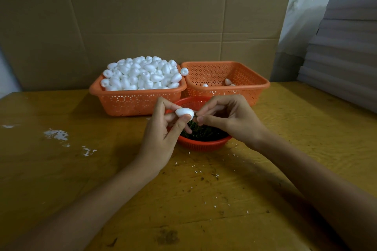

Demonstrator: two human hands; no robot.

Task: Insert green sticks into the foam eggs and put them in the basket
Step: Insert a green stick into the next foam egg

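Left hand pinches foam egg steady; right hand, just beside, pinches green stick for insertion.

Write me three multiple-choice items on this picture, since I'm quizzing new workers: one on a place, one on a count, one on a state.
1. The red bowl of green sticks stands: A. behind the orange baskets; B. inside one; C. in front of them.
2. Orange baskets on the table: A. one; B. two; C. four.
3. The left hand: A. pinches a foam egg; B. lies flat; C. holds scissors.
Answers: 1 C, the bowl sits nearer the camera than the baskets; 2 B, they stand side by side; 3 A, thumb and fingers curl round the egg.
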